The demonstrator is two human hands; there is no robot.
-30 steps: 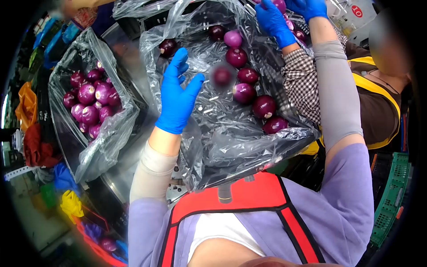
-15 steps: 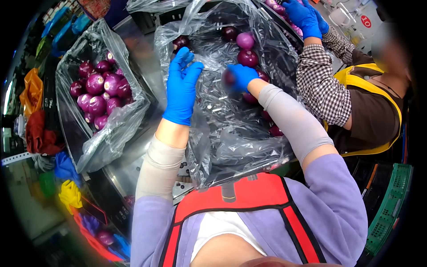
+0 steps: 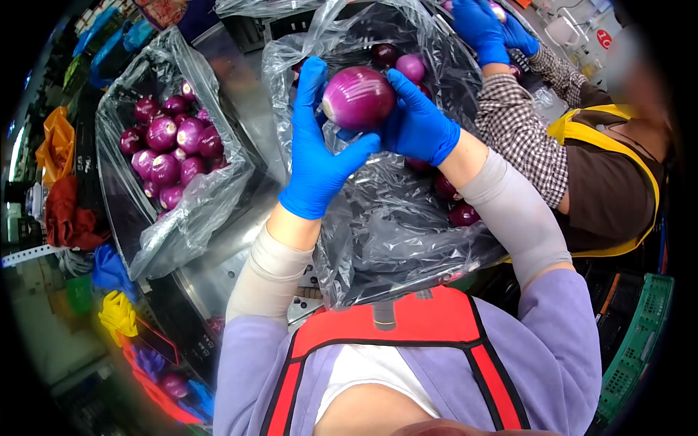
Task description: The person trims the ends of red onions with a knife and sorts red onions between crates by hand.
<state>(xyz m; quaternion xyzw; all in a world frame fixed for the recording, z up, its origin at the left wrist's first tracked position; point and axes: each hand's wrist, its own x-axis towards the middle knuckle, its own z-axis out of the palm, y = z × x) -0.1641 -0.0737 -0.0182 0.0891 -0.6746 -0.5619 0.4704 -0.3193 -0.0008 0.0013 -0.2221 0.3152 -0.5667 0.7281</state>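
Note:
A large, glossy red onion [image 3: 358, 98] is raised over a crate lined with a clear plastic bag [image 3: 378, 254]. My right hand [image 3: 422, 120] grips its right side, thumb near the top. Around its left and lower side curves my left hand [image 3: 320, 149], its thumb stretched beneath; the exact contact of those fingers is partly hidden. Both hands wear blue gloves. Below, more red onions [image 3: 463, 214] lie along the crate's right side, and a lighter purple one [image 3: 411, 68] sits near the far end.
To the left, a second bag-lined crate [image 3: 138, 251] holds a pile of red onions [image 3: 166, 169]. A co-worker's blue-gloved hands [image 3: 480, 33] work at the upper right. Yellow gloves [image 3: 118, 314] hang at lower left. A green crate [image 3: 640, 341] stands at right.
My right hand has come up and left from the crate's right side with a red onion. My left hand, open and bare of onions before, now cups it. The view has shifted slightly.

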